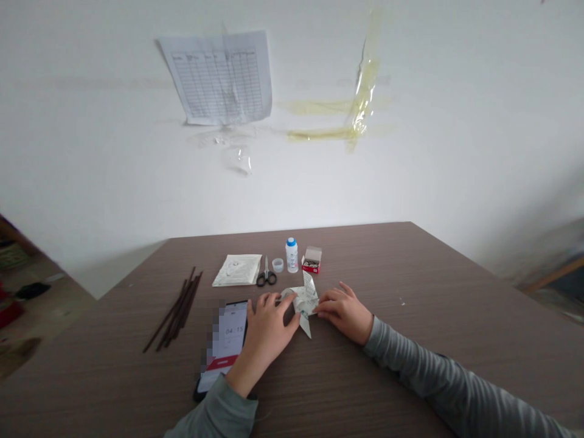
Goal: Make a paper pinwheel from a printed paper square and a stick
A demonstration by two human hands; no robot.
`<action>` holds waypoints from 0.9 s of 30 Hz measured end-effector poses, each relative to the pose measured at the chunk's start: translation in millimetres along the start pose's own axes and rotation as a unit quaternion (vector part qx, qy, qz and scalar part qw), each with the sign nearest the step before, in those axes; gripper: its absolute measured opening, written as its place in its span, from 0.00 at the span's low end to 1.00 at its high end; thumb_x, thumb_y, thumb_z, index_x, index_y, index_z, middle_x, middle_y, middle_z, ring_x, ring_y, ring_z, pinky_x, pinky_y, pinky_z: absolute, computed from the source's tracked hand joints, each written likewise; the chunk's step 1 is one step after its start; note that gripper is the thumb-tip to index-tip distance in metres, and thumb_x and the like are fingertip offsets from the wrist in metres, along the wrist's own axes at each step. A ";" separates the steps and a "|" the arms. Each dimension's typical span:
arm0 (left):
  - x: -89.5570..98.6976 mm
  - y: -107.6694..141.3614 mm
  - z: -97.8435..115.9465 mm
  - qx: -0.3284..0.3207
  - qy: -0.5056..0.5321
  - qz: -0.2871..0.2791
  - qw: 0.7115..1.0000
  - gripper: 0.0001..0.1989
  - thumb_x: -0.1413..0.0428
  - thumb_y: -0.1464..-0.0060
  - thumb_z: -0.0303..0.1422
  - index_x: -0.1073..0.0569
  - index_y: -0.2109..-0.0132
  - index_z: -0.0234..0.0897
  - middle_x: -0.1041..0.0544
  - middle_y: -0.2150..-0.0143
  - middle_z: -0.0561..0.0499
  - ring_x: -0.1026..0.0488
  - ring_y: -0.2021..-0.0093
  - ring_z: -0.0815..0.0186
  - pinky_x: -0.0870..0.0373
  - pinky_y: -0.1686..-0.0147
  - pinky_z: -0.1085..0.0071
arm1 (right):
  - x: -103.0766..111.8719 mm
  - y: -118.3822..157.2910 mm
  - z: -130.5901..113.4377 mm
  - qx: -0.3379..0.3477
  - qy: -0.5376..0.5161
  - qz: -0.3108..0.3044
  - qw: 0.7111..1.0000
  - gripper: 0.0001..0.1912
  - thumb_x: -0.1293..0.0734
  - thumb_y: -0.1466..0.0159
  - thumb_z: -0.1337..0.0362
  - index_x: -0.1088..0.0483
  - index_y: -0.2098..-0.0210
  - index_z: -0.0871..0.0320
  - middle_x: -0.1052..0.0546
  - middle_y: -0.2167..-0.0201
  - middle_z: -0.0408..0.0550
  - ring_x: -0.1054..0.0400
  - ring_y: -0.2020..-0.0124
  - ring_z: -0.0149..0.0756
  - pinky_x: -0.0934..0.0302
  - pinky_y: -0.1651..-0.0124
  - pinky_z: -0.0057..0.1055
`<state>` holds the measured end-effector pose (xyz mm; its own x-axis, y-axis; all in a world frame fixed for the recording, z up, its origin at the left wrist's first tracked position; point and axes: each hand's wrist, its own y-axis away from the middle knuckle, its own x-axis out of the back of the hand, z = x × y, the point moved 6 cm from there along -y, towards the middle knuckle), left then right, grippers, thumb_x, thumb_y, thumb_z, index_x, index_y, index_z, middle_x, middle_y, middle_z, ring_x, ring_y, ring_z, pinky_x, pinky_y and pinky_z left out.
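Head view. Clock taken about the folded paper (pixel 309 299), 12 toward the wall.

Folded paper: printed, pale, several pointed flaps, lying on the counter (pixel 438 365) between the two hands. One flap points to 12, another to 6.

Left hand (pixel 270 319): at 9, thumb and index finger spread, tips at the paper's near-left part; cannot tell whether they pinch it. The hand hides some of the left side. Right hand (pixel 343 311): at 3 to 4, thumb and fingers drawn together, gripping the right edge.

Surroundings:
- 12: red box (pixel 311 263), lid up, small items inside; very near the upper flap.
- 11 to 12: white bottle (pixel 292 258), blue cap, upright, just beside the box.
- 11: small translucent cup (pixel 277 265); next to it scissors (pixel 266 277), black handles nearest the person, blades toward the wall.
- 10: flat printed sheets (pixel 237 271), just left of the scissors.
- 9: dark brown sticks (pixel 176 316), loosely bunched, well apart from the paper.
- 8: phone (pixel 230 331), lit screen, digits showing; left wrist and sleeve cover part of it, and a pixelated patch masks its left edge.

Wall (pixel 433 152): table-ruled sheet (pixel 221 79) taped up toward 11; yellowed tape strips (pixel 360 115) toward 1.

In the way: the box and bottle stand close along the 12 side; the phone lies under the left forearm.
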<state>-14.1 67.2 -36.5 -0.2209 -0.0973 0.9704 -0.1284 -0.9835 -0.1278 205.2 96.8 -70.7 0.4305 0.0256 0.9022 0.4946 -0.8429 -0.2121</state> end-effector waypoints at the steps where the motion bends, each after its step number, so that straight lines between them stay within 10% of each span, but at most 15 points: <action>1: 0.1 0.4 0.1 0.000 -0.001 -0.005 1.000 0.27 0.34 0.20 0.35 0.11 0.20 0.57 0.09 0.24 0.39 0.19 0.18 0.34 0.30 0.13 0.20 | -0.6 0.0 0.9 -0.002 -0.002 0.010 1.000 0.18 0.26 0.16 0.67 0.04 0.42 0.40 0.03 0.42 0.50 0.09 0.36 0.50 0.37 0.08 0.75; 15: 0.3 1.4 5.2 -0.013 0.013 -0.011 1.000 0.29 0.32 0.24 0.33 0.10 0.21 0.53 0.12 0.18 0.38 0.21 0.16 0.33 0.32 0.12 0.17 | -13.1 -8.8 12.2 -0.050 -0.057 0.123 0.989 0.07 0.24 0.20 0.67 0.14 0.46 0.49 0.04 0.58 0.44 0.06 0.52 0.47 0.29 0.13 0.69; 27: -5.8 -0.3 11.1 -0.033 0.024 -0.015 0.999 0.30 0.34 0.25 0.31 0.12 0.22 0.54 0.11 0.20 0.41 0.21 0.16 0.34 0.35 0.11 0.13 | -15.8 -5.4 9.6 -0.041 0.041 0.122 0.991 0.12 0.25 0.15 0.65 0.06 0.47 0.45 0.03 0.50 0.49 0.08 0.45 0.49 0.33 0.11 0.64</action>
<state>-2.0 66.3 -39.8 -0.2610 -0.0591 0.9635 -0.1990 -0.9734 -0.1136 203.0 106.1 -87.4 0.4648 -0.2258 0.8561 0.3194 -0.8591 -0.4000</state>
